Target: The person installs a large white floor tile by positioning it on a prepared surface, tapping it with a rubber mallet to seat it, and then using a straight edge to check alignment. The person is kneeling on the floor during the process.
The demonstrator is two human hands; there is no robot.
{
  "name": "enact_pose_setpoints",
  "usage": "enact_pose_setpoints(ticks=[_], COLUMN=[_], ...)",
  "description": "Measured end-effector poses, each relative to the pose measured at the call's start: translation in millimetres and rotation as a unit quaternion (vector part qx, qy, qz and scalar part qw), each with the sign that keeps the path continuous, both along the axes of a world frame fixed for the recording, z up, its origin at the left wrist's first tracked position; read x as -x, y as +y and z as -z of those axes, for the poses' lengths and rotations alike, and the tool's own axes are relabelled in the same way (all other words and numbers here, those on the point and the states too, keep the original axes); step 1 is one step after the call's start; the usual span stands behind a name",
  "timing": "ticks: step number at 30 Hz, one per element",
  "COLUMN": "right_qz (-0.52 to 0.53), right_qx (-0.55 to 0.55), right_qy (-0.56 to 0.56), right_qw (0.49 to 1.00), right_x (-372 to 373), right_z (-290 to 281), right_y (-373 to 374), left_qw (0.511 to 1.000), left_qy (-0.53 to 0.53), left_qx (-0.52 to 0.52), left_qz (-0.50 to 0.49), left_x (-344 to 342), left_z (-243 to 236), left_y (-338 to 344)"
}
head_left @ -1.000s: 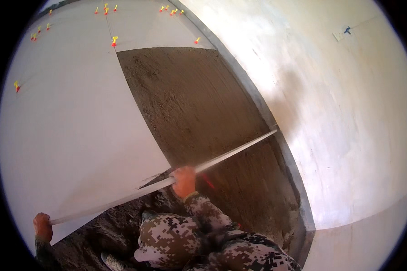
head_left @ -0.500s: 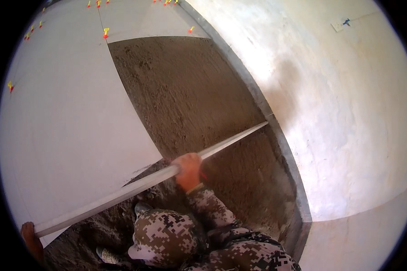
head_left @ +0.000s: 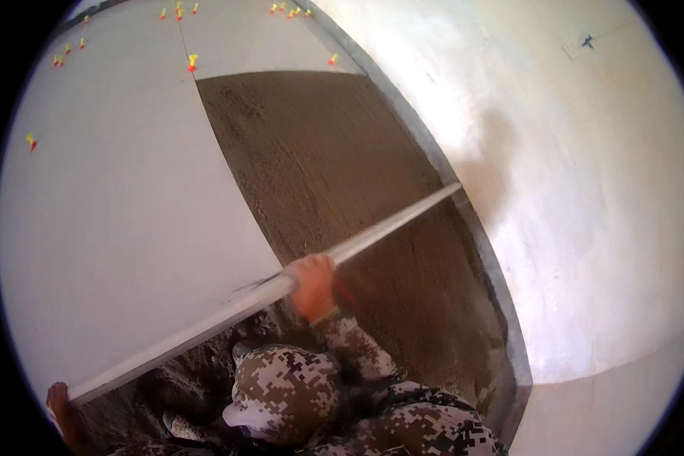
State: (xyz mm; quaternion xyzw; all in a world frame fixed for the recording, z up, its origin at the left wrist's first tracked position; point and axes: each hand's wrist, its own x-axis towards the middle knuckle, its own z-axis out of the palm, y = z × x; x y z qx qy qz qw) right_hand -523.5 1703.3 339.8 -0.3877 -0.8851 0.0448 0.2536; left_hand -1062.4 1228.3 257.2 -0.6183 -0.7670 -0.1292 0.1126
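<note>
A long, pale screed bar (head_left: 182,339) runs at a slant from lower left to the skirting at the wall. My right hand (head_left: 311,287) grips it near its middle, fingers wrapped over it. At the bar's left end my left hand (head_left: 59,399) is closed round it, partly cut off by the dark rim. Under the bar's right part lies brown mortar bed (head_left: 296,152), smoother on the near side and rougher beyond. The left part of the bar crosses the edge of large, pale floor tiles (head_left: 129,205).
Yellow-and-red tile levelling clips (head_left: 193,63) stand along the tile joints at the far side and left. A grey strip (head_left: 501,296) edges the pale wall (head_left: 585,228) at right. My camouflage-clad knee (head_left: 285,391) is bent over rough mortar below the bar.
The bar has slid away from me over the mortar, its right end farther along the wall strip. Both hands keep their hold. The view has shifted slightly.
</note>
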Motion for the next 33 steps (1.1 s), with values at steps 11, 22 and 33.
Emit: enact_pose_setpoints(ticks=[11,22,33], right_qz=[0.02,0.024,0.011], right_qx=[0.045,0.019,0.019], right_qy=[-0.044,-0.094,-0.079], right_qw=[0.998,0.995,0.997], right_x=[5,19,47], right_z=[67,103,81], right_y=[-4,45,97], left_qw=[0.984,0.981,0.981], left_qy=[-0.161,-0.135,-0.14], left_qx=[0.081,0.135,0.118], left_qz=[-0.013,-0.03,-0.062], left_x=[50,60,80], left_z=[124,157,158], left_y=[64,85,92])
